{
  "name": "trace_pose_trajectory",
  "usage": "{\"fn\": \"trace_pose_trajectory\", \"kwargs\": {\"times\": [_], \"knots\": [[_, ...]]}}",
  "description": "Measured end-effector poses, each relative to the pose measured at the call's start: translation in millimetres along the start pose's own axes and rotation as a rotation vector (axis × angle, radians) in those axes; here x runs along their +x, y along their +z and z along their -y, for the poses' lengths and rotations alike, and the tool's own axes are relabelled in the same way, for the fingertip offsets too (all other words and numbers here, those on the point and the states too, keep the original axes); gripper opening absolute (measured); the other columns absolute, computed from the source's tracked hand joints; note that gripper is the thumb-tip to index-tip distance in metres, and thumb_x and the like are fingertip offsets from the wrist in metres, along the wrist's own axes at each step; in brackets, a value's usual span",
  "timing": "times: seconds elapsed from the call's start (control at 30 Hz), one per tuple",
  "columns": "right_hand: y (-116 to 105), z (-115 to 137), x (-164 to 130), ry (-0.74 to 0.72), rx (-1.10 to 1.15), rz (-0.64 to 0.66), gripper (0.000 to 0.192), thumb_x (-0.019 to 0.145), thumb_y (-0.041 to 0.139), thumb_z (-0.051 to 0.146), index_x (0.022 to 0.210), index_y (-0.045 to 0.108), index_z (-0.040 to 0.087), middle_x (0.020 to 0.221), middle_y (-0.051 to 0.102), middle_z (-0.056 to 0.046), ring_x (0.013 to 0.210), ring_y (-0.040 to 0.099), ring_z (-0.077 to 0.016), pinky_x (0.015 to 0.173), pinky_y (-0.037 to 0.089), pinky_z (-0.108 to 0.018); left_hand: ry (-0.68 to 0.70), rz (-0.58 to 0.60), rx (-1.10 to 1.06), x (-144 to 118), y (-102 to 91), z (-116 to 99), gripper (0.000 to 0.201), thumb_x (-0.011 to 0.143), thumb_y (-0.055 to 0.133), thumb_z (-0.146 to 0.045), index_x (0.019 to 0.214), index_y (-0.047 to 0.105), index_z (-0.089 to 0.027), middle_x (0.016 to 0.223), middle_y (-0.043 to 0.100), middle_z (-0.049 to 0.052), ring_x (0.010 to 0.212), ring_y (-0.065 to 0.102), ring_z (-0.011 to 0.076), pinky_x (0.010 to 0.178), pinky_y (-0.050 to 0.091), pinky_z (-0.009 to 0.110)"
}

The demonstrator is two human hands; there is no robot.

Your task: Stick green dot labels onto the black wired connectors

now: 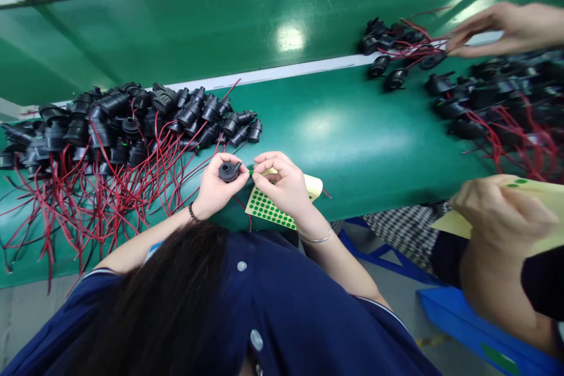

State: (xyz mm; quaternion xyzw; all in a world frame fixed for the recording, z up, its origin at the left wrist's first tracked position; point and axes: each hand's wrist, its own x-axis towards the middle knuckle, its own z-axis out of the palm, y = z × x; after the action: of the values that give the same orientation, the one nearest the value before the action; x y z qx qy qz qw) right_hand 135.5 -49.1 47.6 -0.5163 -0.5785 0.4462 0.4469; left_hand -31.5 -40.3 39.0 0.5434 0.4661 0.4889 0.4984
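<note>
My left hand (220, 187) is closed around a small black plastic part (229, 171) with a round hub and a short spout, perhaps a small pump. At its right, my right hand (285, 183) pinches a green dot sticker (251, 172) between thumb and finger, close to the part's spout. Below that hand is a pale yellow sheet of green dot stickers (269, 210), its right end curled up. Whether the other fingers also grip the sheet is hidden. Red wires show around the sheet and under my left hand.
A large heap of black parts with red wires (110, 123) covers the bench's left. At right, a co-worker's hand (506, 29) touches similar parts (396, 53); their other hand (502, 217) holds a yellow sticker sheet. A blue bin (476, 323) stands below.
</note>
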Motion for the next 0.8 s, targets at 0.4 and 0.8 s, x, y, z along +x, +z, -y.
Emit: {"fn": "trace_pose_trajectory", "kwargs": {"times": [0.4, 0.8], "knots": [[-3, 6, 1, 0.073, 0.212, 0.083, 0.015, 0.083, 0.07, 0.03, 0.073, 0.064, 0.021, 0.105, 0.064, -0.007, 0.095, 0.065, -0.0187, 0.075, 0.059, -0.034, 0.133, 0.083, 0.072, -6, -1.8, 15, 0.032, 0.089, 0.066, -0.03, 0.116, 0.05, -0.021, 0.103, 0.066, 0.005, 0.098, 0.067, 0.0157, 0.091, 0.054, 0.032], [8, 2, 2, 0.129, 0.252, 0.16, 0.014, 0.079, 0.072, 0.03, 0.072, 0.065, 0.02, 0.1, 0.063, -0.005, 0.087, 0.064, -0.016, 0.073, 0.057, -0.031, 0.246, 0.103, 0.396, -8, -6.9, 22, 0.036, 0.08, 0.062, -0.014, 0.113, 0.048, -0.021, 0.107, 0.063, 0.005, 0.099, 0.065, 0.0177, 0.088, 0.053, 0.034]]}}
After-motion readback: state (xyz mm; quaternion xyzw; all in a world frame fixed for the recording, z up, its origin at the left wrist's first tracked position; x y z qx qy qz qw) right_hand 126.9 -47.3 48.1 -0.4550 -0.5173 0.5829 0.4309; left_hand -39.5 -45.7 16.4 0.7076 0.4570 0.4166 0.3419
